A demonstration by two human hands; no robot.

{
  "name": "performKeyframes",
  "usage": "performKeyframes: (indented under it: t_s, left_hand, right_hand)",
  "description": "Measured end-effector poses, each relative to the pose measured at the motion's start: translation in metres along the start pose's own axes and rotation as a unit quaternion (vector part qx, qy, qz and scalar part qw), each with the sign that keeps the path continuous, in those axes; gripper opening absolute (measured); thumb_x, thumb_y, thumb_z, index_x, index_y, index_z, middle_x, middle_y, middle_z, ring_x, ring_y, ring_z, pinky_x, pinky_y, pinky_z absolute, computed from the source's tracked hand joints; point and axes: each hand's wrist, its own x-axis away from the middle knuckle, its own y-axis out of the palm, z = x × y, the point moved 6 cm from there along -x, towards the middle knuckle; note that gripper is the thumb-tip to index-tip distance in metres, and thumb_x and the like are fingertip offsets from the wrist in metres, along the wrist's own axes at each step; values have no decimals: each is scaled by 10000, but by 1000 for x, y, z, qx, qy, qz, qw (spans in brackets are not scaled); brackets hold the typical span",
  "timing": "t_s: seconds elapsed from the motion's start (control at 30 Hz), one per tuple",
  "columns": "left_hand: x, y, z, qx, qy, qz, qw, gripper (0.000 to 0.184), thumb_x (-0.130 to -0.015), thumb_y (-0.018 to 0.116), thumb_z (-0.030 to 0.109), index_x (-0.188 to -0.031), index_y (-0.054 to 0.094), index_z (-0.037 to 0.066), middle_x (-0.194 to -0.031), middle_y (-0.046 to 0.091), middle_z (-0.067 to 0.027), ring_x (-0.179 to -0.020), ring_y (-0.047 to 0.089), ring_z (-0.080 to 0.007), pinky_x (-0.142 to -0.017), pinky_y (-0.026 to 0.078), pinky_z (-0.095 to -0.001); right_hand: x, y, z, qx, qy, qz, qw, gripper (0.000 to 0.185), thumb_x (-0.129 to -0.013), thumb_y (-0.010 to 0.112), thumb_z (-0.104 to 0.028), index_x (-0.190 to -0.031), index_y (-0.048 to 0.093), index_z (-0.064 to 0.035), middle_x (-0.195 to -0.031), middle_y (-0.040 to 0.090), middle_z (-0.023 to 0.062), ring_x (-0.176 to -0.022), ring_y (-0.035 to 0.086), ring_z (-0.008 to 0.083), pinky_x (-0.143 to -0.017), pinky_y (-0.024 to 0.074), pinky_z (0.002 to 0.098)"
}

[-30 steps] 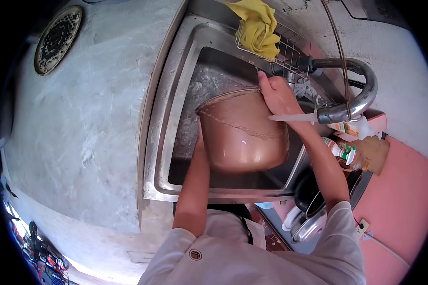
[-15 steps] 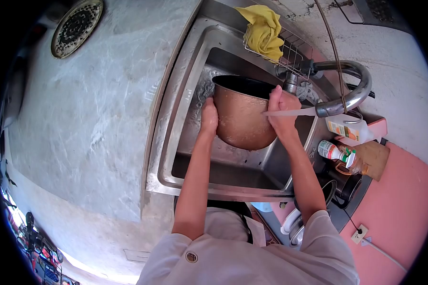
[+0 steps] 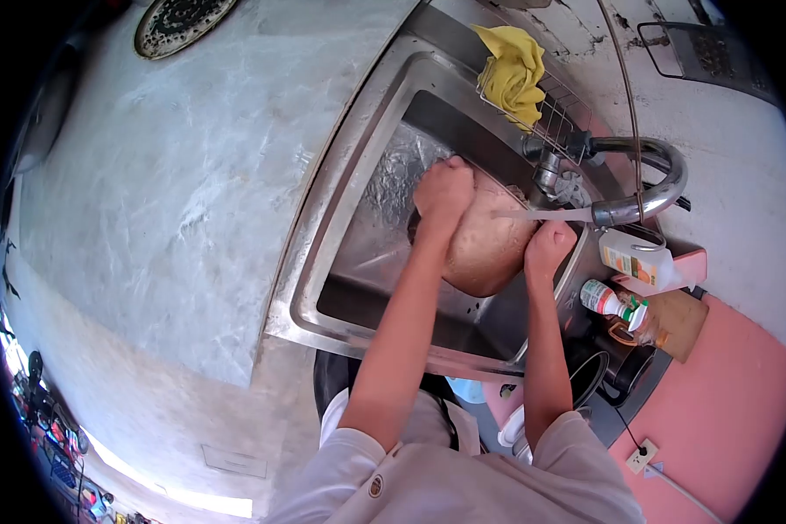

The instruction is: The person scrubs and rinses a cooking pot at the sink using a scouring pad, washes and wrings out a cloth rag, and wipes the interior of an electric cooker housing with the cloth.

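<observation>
A copper-brown pot (image 3: 489,249) is tilted inside the steel sink (image 3: 301,301), its dark opening no longer facing me. My left hand (image 3: 445,188) is closed on the pot's upper left part, with the fingers curled. My right hand (image 3: 550,247) grips its right side with a closed fist. From the curved faucet (image 3: 651,188) a stream of water (image 3: 550,215) runs onto the pot's wet outside, between my hands. Most of the rim is hidden.
A wire rack (image 3: 563,113) with a yellow cloth (image 3: 513,77) hangs behind the sink. Right of it stand a white jug (image 3: 637,260), a spray bottle (image 3: 611,301) and a dark pot (image 3: 589,374). The grey counter (image 3: 183,201) lies left, with a round tray (image 3: 183,22).
The pot has been turned over, so its black inside is out of sight. My left hand has moved up and across it; my right hand has shifted lower. The view has shifted slightly.
</observation>
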Motion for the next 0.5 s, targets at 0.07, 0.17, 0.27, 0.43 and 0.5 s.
performKeyframes:
  t_s: [0.07, 0.17, 0.27, 0.43, 0.5]
  left_hand:
    - [35, 8, 31, -32, 59, 161, 985, 476, -848, 328, 271, -1125, 525, -62, -1186, 505, -281, -1145, 473, -368, -989, 326, -462]
    - [67, 25, 55, -129, 144, 269, 944, 531, -838, 365, 298, -1209, 459, -69, -1253, 464, -258, -1190, 435, -351, -1011, 289, -483]
    - [68, 25, 58, -172, 159, 231, 944, 594, -846, 377, 343, -1273, 395, -69, -1301, 420, -251, -1232, 384, -353, -1035, 248, -491]
    - [69, -19, 21, -107, 0, 167, 980, 801, -829, 397, 545, -1348, 274, -53, -1306, 401, -274, -1241, 354, -412, -1042, 235, -496]
    - [46, -32, -15, -16, -70, -37, 997, 820, -811, 422, 532, -1362, 236, -46, -1305, 408, -270, -1219, 392, -406, -1044, 263, -453]
  right_hand:
    - [3, -10, 19, -74, 110, 37, 990, 449, -941, 389, -181, -536, 355, 8, -464, 307, 15, -493, 260, 81, -442, 223, 326]
    - [8, -21, 24, -72, 129, 53, 988, 432, -955, 352, -198, -555, 332, -33, -517, 314, -17, -510, 275, 87, -465, 226, 312]
    - [12, -21, 29, -93, 159, 62, 981, 426, -953, 357, -203, -557, 348, -48, -530, 312, -20, -507, 281, 96, -473, 230, 307]
    - [17, 6, -9, -76, 50, -1, 996, 416, -906, 439, -130, -534, 368, 40, -441, 321, 73, -426, 312, 119, -421, 248, 342]
    - [18, 24, -38, -20, -71, -47, 996, 300, -815, 524, -89, -545, 471, 31, -470, 416, 185, -370, 384, 239, -415, 292, 363]
